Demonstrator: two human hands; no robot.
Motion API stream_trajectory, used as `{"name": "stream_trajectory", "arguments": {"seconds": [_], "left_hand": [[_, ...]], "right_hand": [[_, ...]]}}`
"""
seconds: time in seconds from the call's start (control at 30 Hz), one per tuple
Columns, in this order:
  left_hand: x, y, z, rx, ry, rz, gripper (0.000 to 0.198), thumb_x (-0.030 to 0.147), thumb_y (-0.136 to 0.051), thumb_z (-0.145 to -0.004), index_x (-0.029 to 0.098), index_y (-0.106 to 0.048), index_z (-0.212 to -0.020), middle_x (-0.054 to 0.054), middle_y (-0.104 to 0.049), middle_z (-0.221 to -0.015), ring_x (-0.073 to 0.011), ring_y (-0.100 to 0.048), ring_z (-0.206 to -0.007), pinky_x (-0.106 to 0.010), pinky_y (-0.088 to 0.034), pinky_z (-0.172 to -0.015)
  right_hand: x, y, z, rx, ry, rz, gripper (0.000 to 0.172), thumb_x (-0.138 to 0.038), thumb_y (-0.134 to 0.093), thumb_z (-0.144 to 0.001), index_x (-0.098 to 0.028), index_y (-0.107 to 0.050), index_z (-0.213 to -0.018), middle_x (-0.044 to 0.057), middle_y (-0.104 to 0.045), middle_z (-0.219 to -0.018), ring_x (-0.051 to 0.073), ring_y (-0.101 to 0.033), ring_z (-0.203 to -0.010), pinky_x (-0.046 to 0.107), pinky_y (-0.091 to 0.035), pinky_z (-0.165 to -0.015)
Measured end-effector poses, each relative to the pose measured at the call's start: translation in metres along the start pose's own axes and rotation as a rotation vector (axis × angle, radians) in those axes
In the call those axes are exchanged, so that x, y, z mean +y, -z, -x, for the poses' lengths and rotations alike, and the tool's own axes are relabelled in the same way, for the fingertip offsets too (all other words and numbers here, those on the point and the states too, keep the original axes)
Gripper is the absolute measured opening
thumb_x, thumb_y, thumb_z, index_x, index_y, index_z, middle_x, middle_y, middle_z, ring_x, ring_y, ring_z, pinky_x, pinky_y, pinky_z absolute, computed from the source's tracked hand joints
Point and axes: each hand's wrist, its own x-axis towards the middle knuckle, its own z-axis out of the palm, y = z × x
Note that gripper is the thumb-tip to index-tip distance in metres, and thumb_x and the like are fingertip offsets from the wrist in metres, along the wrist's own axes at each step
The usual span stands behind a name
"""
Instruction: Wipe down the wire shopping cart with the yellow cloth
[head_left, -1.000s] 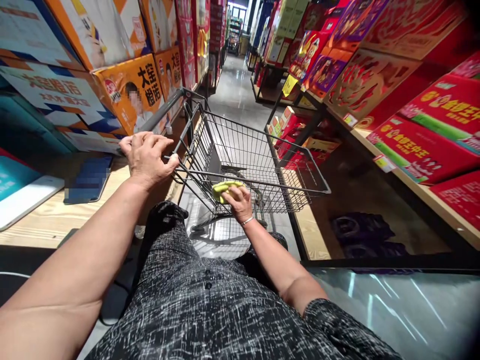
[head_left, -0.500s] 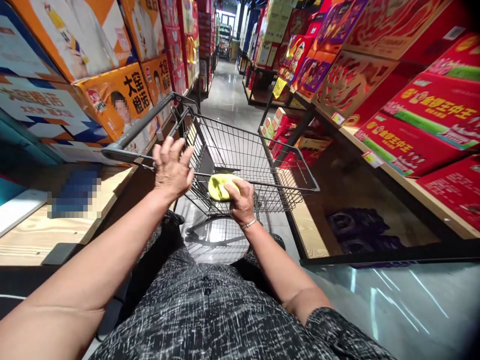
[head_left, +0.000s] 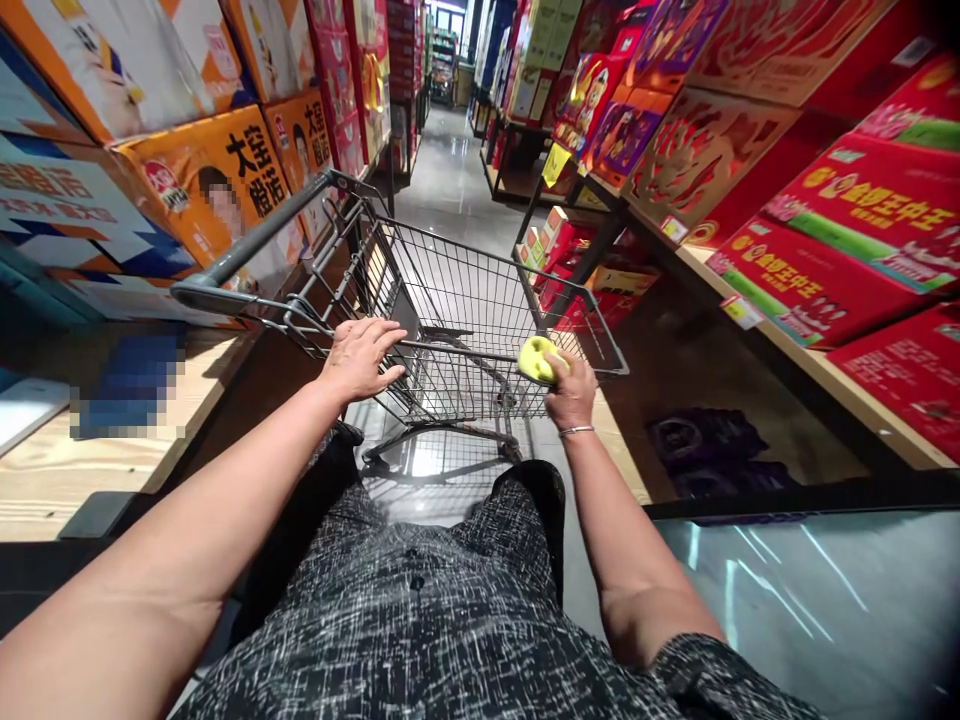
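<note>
A dark grey wire shopping cart (head_left: 450,260) stands sideways in front of me, its handle (head_left: 247,240) to the left. My left hand (head_left: 364,358) rests on the near top rail by the handle end, fingers stretched out and lying over it, holding nothing. Farther right along the same rail, my right hand (head_left: 574,390) has its fingers closed round a crumpled yellow cloth (head_left: 540,360). The cloth is at the rail, and the fingertips are partly hidden behind it. No goods show inside the basket.
Orange cartons (head_left: 202,180) are stacked on the left above a wooden shelf board (head_left: 45,480). On the right, red boxes (head_left: 862,210) fill a shelf with price tags. Purple packs (head_left: 712,450) lie beneath it. A grey floor aisle (head_left: 446,160) runs away between the shelves.
My right hand has moved right along the cart rail with the yellow cloth. My left hand has come down onto the rail, slightly to the right. The view has shifted a little.
</note>
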Motion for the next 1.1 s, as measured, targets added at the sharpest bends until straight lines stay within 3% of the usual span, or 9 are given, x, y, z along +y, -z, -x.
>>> {"name": "stream_trajectory", "arguments": {"seconds": [0.1, 0.2, 0.37, 0.5, 0.63, 0.73, 0.93, 1.03, 1.1], "left_hand": [[0.000, -0.003, -0.001, 0.022, -0.001, 0.006, 0.055, 0.046, -0.061, -0.087, 0.024, -0.056, -0.137, -0.008, -0.056, -0.141, -0.0305, -0.045, -0.132, -0.047, -0.026, -0.116], [0.002, -0.005, -0.002, 0.030, 0.018, 0.010, 0.054, 0.047, -0.063, -0.086, 0.024, -0.057, -0.135, -0.008, -0.057, -0.140, -0.0321, -0.045, -0.130, -0.049, -0.027, -0.113], [0.002, -0.005, -0.003, 0.034, 0.031, 0.006, 0.055, 0.048, -0.066, -0.083, 0.025, -0.059, -0.132, -0.009, -0.058, -0.137, -0.0343, -0.045, -0.128, -0.053, -0.025, -0.110], [-0.002, -0.003, -0.001, 0.010, 0.014, -0.031, 0.061, 0.049, -0.064, -0.084, 0.025, -0.055, -0.140, -0.010, -0.057, -0.135, -0.0343, -0.046, -0.124, -0.051, -0.028, -0.109], [-0.007, 0.000, 0.002, -0.018, -0.020, -0.057, 0.066, 0.044, -0.063, -0.084, 0.027, -0.051, -0.146, -0.010, -0.056, -0.135, -0.0349, -0.046, -0.121, -0.051, -0.029, -0.108], [-0.008, 0.000, 0.003, -0.012, -0.041, -0.040, 0.063, 0.046, -0.062, -0.086, 0.029, -0.051, -0.146, -0.009, -0.056, -0.135, -0.0343, -0.046, -0.121, -0.052, -0.028, -0.108], [-0.008, -0.001, -0.002, 0.009, -0.028, 0.032, 0.051, 0.048, -0.062, -0.087, 0.033, -0.058, -0.136, -0.006, -0.060, -0.130, -0.0316, -0.047, -0.120, -0.051, -0.029, -0.106], [-0.008, -0.003, -0.004, 0.013, -0.013, 0.059, 0.048, 0.049, -0.063, -0.086, 0.032, -0.061, -0.131, -0.006, -0.061, -0.127, -0.0318, -0.047, -0.120, -0.051, -0.029, -0.104], [-0.010, -0.004, -0.006, 0.017, -0.007, 0.065, 0.047, 0.049, -0.062, -0.086, 0.030, -0.062, -0.129, -0.007, -0.062, -0.126, -0.0322, -0.047, -0.120, -0.051, -0.029, -0.103]], "right_hand": [[0.033, 0.010, 0.003, 0.031, -0.197, 0.046, 0.066, -0.003, -0.052, -0.065, -0.026, -0.068, -0.124, 0.009, -0.058, -0.132, 0.028, -0.049, -0.110, 0.042, -0.043, -0.089], [0.025, 0.006, 0.004, 0.079, -0.290, 0.050, 0.063, -0.003, -0.050, -0.067, -0.026, -0.069, -0.123, 0.008, -0.060, -0.129, 0.027, -0.050, -0.105, 0.042, -0.043, -0.086], [-0.065, -0.024, 0.003, 0.137, -0.099, -0.046, 0.065, -0.001, -0.054, -0.067, -0.025, -0.069, -0.125, 0.010, -0.058, -0.131, 0.030, -0.044, -0.113, 0.046, -0.043, -0.092], [-0.145, -0.043, -0.003, 0.040, 0.183, -0.162, 0.067, -0.004, -0.057, -0.078, -0.035, -0.061, -0.137, 0.008, -0.052, -0.141, 0.030, -0.040, -0.119, 0.046, -0.043, -0.096], [-0.175, -0.061, -0.009, 0.006, 0.352, -0.151, 0.055, -0.016, -0.059, -0.092, -0.046, -0.058, -0.137, 0.002, -0.049, -0.145, 0.028, -0.037, -0.129, 0.044, -0.039, -0.104], [-0.159, -0.081, 0.002, -0.061, 0.370, -0.102, 0.045, -0.021, -0.063, -0.093, -0.049, -0.064, -0.129, 0.001, -0.053, -0.141, 0.027, -0.036, -0.134, 0.043, -0.037, -0.106], [-0.082, -0.119, 0.068, -0.497, 0.099, 0.008, 0.043, -0.011, -0.056, -0.092, -0.039, -0.073, -0.119, 0.004, -0.056, -0.141, 0.029, -0.042, -0.126, 0.045, -0.040, -0.100], [-0.056, -0.126, 0.091, -0.512, -0.039, 0.028, 0.041, -0.004, -0.056, -0.084, -0.029, -0.079, -0.108, 0.011, -0.061, -0.131, 0.029, -0.048, -0.114, 0.042, -0.044, -0.091], [-0.049, -0.123, 0.089, -0.494, -0.082, 0.015, 0.049, 0.000, -0.055, -0.078, -0.028, -0.077, -0.111, 0.011, -0.061, -0.126, 0.027, -0.047, -0.111, 0.039, -0.044, -0.091]]}}
